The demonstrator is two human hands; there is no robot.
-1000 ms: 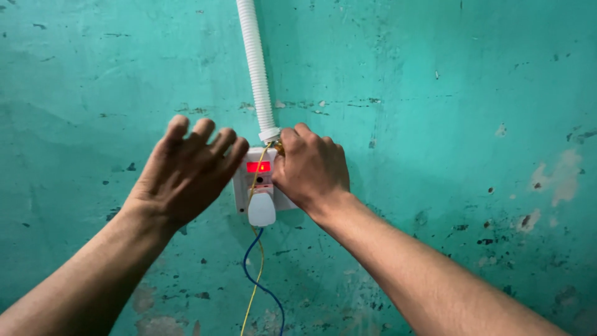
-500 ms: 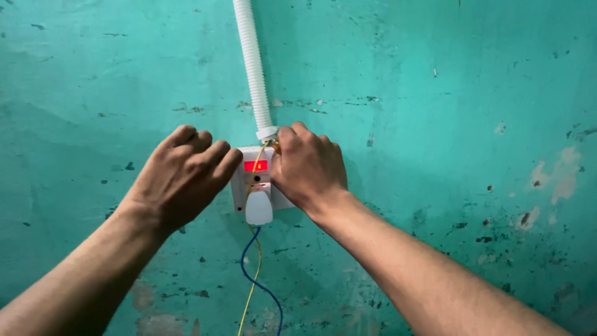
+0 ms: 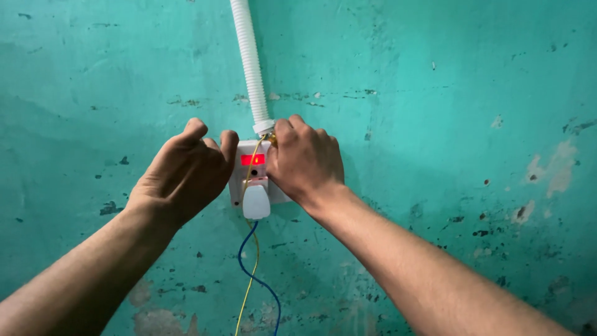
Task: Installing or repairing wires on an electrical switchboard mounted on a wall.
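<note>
A white switch-and-socket box (image 3: 239,186) is fixed on a teal wall, with a red lit indicator (image 3: 253,159) on its face. A white plug (image 3: 256,201) sits in the socket below the light. My left hand (image 3: 186,174) presses against the box's left side with its fingers curled. My right hand (image 3: 305,160) covers the box's right side and top corner, beside a small brass-coloured piece at the conduit's foot. Whether either hand actually grips the box is hidden.
A white ribbed conduit (image 3: 249,62) runs up the wall from the box's top. A blue wire (image 3: 264,286) and a yellow wire (image 3: 247,286) hang down from the plug. The teal wall (image 3: 448,124) is chipped and stained.
My left hand's fingers have curled from spread to closed and slid in tighter against the box's left side. The right hand has stayed put.
</note>
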